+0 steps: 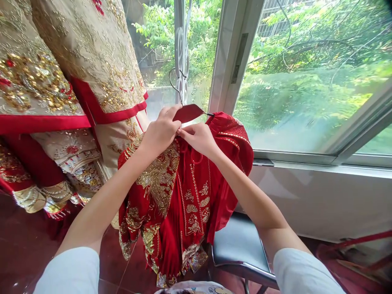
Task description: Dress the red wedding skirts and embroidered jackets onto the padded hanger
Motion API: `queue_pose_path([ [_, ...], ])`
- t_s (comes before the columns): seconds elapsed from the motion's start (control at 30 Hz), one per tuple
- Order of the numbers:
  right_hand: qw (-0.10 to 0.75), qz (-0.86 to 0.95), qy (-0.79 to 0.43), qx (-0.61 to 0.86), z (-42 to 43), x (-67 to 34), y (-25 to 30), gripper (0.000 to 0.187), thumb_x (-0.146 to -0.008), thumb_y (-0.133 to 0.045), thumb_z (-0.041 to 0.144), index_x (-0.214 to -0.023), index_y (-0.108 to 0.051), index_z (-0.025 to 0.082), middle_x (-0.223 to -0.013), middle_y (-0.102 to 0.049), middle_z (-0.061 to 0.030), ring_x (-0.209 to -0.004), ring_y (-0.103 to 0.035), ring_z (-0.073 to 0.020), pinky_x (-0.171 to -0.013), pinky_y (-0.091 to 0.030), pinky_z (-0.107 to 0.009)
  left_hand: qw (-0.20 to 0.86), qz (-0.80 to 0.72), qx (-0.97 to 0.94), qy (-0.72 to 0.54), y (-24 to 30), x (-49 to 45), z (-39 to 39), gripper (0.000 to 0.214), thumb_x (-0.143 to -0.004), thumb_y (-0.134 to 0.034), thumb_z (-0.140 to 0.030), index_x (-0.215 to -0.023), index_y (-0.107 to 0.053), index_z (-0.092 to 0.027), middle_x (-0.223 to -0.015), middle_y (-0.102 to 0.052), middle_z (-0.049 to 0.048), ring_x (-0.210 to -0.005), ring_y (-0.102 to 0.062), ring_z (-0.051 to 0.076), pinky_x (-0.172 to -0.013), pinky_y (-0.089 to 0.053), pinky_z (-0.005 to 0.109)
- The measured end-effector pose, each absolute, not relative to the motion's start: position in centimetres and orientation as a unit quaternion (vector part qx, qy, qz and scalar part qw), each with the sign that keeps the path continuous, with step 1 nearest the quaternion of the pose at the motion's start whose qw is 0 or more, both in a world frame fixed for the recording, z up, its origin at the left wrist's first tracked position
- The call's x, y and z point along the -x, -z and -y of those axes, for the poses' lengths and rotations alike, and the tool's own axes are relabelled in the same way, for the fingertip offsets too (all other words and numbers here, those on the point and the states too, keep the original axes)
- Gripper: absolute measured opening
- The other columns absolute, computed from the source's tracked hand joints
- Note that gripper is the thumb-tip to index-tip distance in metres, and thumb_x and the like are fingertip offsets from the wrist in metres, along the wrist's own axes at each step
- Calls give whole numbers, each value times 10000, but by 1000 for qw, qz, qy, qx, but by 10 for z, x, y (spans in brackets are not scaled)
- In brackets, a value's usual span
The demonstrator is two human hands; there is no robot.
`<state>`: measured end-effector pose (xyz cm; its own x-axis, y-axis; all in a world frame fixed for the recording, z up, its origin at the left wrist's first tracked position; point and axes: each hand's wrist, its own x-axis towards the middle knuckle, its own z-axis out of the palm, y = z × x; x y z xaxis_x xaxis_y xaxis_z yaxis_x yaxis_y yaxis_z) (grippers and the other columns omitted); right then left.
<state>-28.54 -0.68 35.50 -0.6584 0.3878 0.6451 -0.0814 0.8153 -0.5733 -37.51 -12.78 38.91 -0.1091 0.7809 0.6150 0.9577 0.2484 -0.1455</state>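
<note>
A red garment (217, 171) with gold embroidery and beaded trim hangs in front of me on a hanger (176, 83), whose hook shows above it. At its neck my two hands meet, fingertips almost touching. My left hand (163, 127) is closed on the collar edge, its fingers curled away from view. Thumb and finger of my right hand (199, 139) pinch at the same spot; the small part between them is hidden. A stiff dark red flap (191, 113) sticks up behind my hands. Below my right hand hangs a thin red loop (196, 157).
Cream garments (101, 73) with gold beading and red borders hang close on the left. Behind stands a window (306, 94) with a metal frame. A black-seated chair (239, 241) is below right, and a blurred red frame (352, 249) lies at far right.
</note>
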Motion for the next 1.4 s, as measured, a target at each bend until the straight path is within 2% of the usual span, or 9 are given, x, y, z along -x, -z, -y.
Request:
queue_pose_path([
  [0.1, 420, 877, -216, 88, -4, 275, -355, 253, -819, -579, 327, -671, -677, 147, -624, -592, -17, -586, -443, -103, -607, -282, -265, 307, 723, 595, 170, -384, 379, 126, 220, -862, -425, -150, -901, -635, -199, -1508, -366, 51, -1354, -361, 309, -835, -546, 394],
  [0.23, 386, 904, -153, 98, -17, 264, -370, 395, -876, -497, 313, -544, -632, 147, -469, -415, 22, -508, -301, -85, -579, -241, -283, 283, 727, 581, 231, -383, 381, 125, 233, -877, -427, -188, -995, -626, -223, -1464, -408, 40, -1296, -424, 271, -902, -517, 368],
  [0.43, 337, 927, -146, 73, -14, 276, -385, 236, -683, -735, 339, -612, -650, 131, -544, -520, 2, -551, -405, -97, -590, -304, -277, 310, 705, 590, 243, -389, 378, 122, 213, -860, -454, -154, -969, -629, -207, -1378, -473, 73, -1329, -358, 293, -1046, -433, 414],
  [0.7, 226, 965, -105, 88, -9, 283, -390, 370, -814, -599, 245, -485, -451, 162, -460, -353, 28, -499, -300, -88, -540, -239, -289, 353, 643, 593, 331, -380, 398, 117, 115, -810, -578, -91, -727, -563, -170, -1137, -560, 88, -1032, -572, 210, -837, -539, 335],
  [0.8, 264, 959, -45, 89, -14, 278, -385, 227, -812, -508, 94, -595, -560, 137, -561, -483, -14, -547, -371, -107, -583, -283, -282, 366, 630, 618, 296, -380, 405, 118, 113, -806, -568, -80, -740, -561, -171, -1144, -555, 92, -1071, -562, 227, -872, -540, 360],
  [0.93, 364, 925, -18, 109, -18, 282, -366, 252, -835, -399, 48, -775, -634, 115, -722, -618, -80, -626, -473, -149, -619, -331, -281, 391, 601, 672, 184, -389, 404, 115, 119, -795, -557, -91, -867, -607, -172, -1289, -494, 123, -1241, -468, 314, -1039, -455, 479],
  [1.1, 451, 884, -93, 85, -22, 294, -355, 249, -837, -414, 73, -716, -623, 136, -700, -636, -61, -624, -497, -149, -626, -358, -272, 421, 592, 682, 87, -399, 389, 96, 225, -841, -460, -75, -961, -632, -157, -1377, -466, 131, -1340, -388, 350, -1128, -326, 568],
  [1.27, 449, 883, -78, 112, -25, 289, -360, 212, -845, -471, 149, -691, -616, 145, -683, -627, -63, -606, -482, -150, -626, -337, -286, 437, 616, 651, 70, -397, 381, 83, 287, -909, -370, -85, -959, -649, -128, -1301, -550, 146, -1261, -486, 296, -1098, -396, 502],
  [1.4, 428, 894, -2, 130, -32, 282, -365, 291, -868, -527, 293, -620, -590, 154, -680, -614, -47, -632, -478, -143, -767, -307, -340, 437, 618, 650, 62, -397, 382, 84, 281, -902, -374, -77, -936, -652, -102, -1223, -593, 152, -1203, -528, 273, -1041, -459, 430],
])
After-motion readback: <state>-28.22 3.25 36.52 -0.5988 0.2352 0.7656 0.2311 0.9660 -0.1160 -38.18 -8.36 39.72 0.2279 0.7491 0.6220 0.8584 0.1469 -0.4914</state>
